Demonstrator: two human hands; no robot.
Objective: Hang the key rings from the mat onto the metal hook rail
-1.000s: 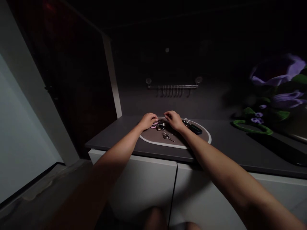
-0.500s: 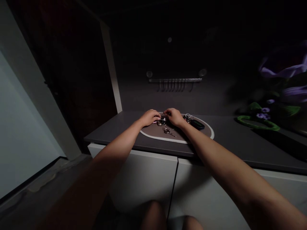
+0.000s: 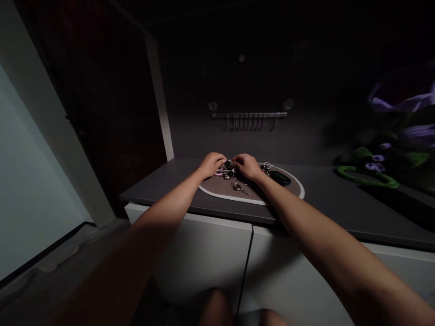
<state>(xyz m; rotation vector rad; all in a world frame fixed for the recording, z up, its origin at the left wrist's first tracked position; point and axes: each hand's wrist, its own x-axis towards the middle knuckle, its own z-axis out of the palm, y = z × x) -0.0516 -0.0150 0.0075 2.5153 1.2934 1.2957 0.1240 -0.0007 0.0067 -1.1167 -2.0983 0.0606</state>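
On an oval brown mat (image 3: 220, 189) with a white rim lies a bunch of keys (image 3: 230, 174), with a pink piece (image 3: 219, 172) at its left side. My left hand (image 3: 212, 165) is closed at the back left of this bunch, its fingertips pinched at a small dark part of it. Opposite, my right hand (image 3: 248, 166) is curled closed; what its fingertips hold is hidden. Nearer the front rim rests a loose silver key (image 3: 242, 189) on a ring. Right of my right wrist are a metal ring (image 3: 267, 166) and a dark oblong case (image 3: 280, 178).
The mat lies on a dark grey countertop (image 3: 159, 177) above white cabinet doors (image 3: 207, 253). A clear rail with several hooks (image 3: 249, 115) is fixed to the wall behind. To the right stand purple flowers (image 3: 375, 163) and a green fuzzy loop (image 3: 367, 181).
My left fingertips have lifted slightly up and back, so more of the key bunch and the pink piece shows. My right hand stays nearly in place.
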